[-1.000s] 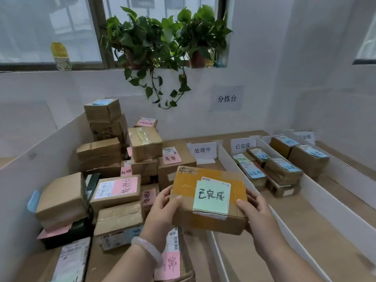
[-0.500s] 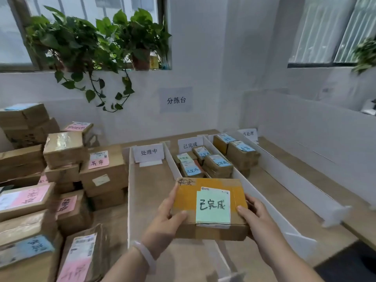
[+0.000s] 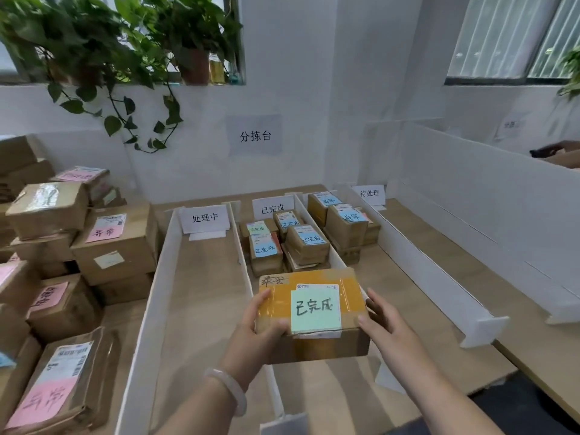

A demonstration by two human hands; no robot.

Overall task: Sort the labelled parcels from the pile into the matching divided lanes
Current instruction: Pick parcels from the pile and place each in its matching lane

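Wood-top table (image 3: 530, 350), split lengthwise into lanes by white foam-board dividers (image 3: 423, 274).

Left of the lanes: pile (image 3: 116, 246) of brown cardboard parcels, stacked several high, taped, some creased. Mostly pink handwritten labels (image 3: 105, 230).

Behind, on the windowsill: trailing green plants (image 3: 94, 42), one in a brown pot (image 3: 194, 67). Printed sign 分拣台 (image 3: 255, 136) on the white wall.

Lanes, left to right:
- Sign 处理中 (image 3: 205, 218) at the far end of the first lane (image 3: 201, 293).
- Sign 已完成 (image 3: 272, 209) heads the next. Small cardboard boxes (image 3: 306, 243) are packed at the far end with blue labels, plus one green-labelled box (image 3: 258, 228).
- Near sign 待处理 (image 3: 369, 193): stacked boxes (image 3: 345, 224) with blue labels, writing too small to read.

Held parcel (image 3: 323, 346):
- Flat rectangular cardboard box, top banded in glossy orange-yellow tape (image 3: 276, 304).
- Square pale-green label (image 3: 314, 307) handwritten 已完成. Marker scrawl at the far-left corner.
- Sits over the near part of the 已完成 lane, just this side of the boxes there.
- Left edge over the shared divider (image 3: 243, 246) with the 处理中 lane.
- Cannot tell whether the underside touches anything.

Between both hands, level, label up:
- Left hand (image 3: 254, 337) grips the left end, thumb on top over the tape, fingers wrapped under.
- Right hand (image 3: 386, 328) lies against the right side, fingers nearly straight and spread, thumb at the near top corner.

Pale smooth bangle (image 3: 229, 387) on the left wrist.
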